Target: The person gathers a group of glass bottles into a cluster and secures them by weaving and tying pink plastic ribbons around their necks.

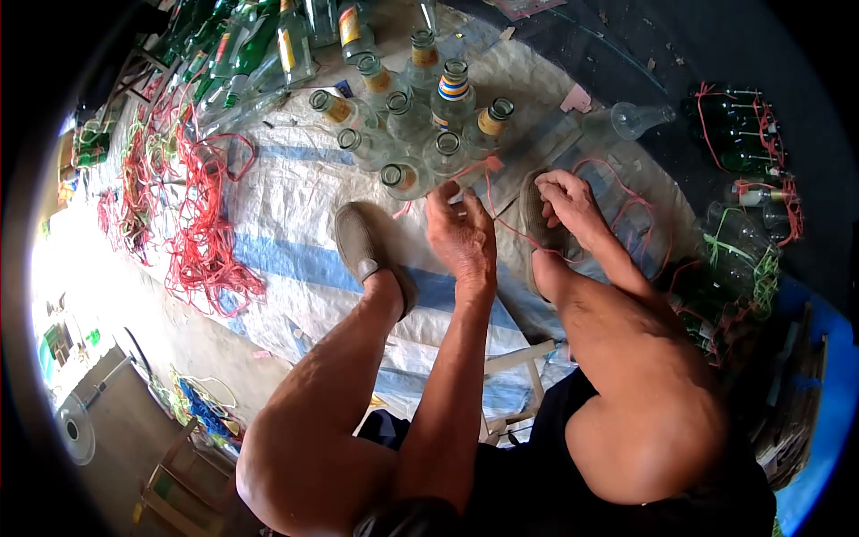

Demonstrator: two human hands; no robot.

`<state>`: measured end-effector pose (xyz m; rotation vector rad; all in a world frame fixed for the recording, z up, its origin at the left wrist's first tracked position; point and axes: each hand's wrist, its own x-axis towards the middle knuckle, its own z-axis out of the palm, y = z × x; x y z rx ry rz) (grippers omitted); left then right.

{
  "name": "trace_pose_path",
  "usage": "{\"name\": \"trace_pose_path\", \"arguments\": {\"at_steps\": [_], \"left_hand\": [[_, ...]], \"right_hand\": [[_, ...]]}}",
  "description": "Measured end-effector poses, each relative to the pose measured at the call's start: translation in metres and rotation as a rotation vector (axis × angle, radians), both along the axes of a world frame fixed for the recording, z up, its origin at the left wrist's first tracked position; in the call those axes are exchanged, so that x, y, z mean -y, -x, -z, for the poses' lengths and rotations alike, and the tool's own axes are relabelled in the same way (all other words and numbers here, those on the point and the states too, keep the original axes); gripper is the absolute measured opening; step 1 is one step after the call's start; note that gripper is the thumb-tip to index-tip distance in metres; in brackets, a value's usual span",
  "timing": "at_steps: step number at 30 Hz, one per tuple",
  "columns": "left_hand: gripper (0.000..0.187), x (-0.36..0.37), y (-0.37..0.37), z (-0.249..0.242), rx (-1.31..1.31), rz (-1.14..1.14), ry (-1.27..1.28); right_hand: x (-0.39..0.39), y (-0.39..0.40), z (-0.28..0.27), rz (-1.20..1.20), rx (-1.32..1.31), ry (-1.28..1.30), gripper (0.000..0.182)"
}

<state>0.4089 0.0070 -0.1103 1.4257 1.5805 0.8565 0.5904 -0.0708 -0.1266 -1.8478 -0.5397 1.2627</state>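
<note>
A cluster of several clear glass bottles (420, 125) stands upright on a white and blue woven sheet (295, 215), just beyond my feet. My left hand (461, 233) reaches to the near edge of the cluster, fingers pinched on a red string (501, 219). The string runs right to my right hand (568, 206), which grips it above my right shoe (537, 224). My left shoe (362, 246) rests flat on the sheet.
A heap of red strings (197, 233) lies at the left. Green and clear bottles (259, 45) lie piled at the top left. Tied bundles of green bottles (738, 134) sit at the right. One clear bottle (635, 118) lies on its side.
</note>
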Motion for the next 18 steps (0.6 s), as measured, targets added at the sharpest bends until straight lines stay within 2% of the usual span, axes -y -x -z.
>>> {"name": "trace_pose_path", "arguments": {"at_steps": [4, 7, 10, 14, 16, 18], "left_hand": [[0.048, -0.004, -0.011, -0.047, 0.072, -0.042, -0.038], [0.051, -0.013, -0.013, -0.052, -0.007, -0.022, -0.244], [0.055, -0.022, -0.015, -0.064, 0.047, 0.016, -0.084], [0.053, -0.034, -0.020, -0.056, 0.133, 0.039, -0.031], [0.045, -0.040, -0.027, -0.039, 0.122, 0.023, -0.167], [0.041, -0.041, -0.028, -0.036, 0.091, 0.026, -0.166]], "right_hand": [[0.001, 0.004, -0.019, 0.021, -0.006, -0.008, 0.025], [-0.002, 0.008, -0.030, 0.008, 0.026, -0.036, 0.024], [-0.009, 0.009, -0.050, -0.009, 0.113, -0.059, 0.022], [-0.024, -0.001, -0.073, 0.033, 0.217, -0.241, 0.017], [-0.041, -0.002, -0.105, 0.004, 0.340, -0.345, 0.015], [-0.061, 0.000, -0.132, -0.041, 0.482, -0.410, 0.015]]}}
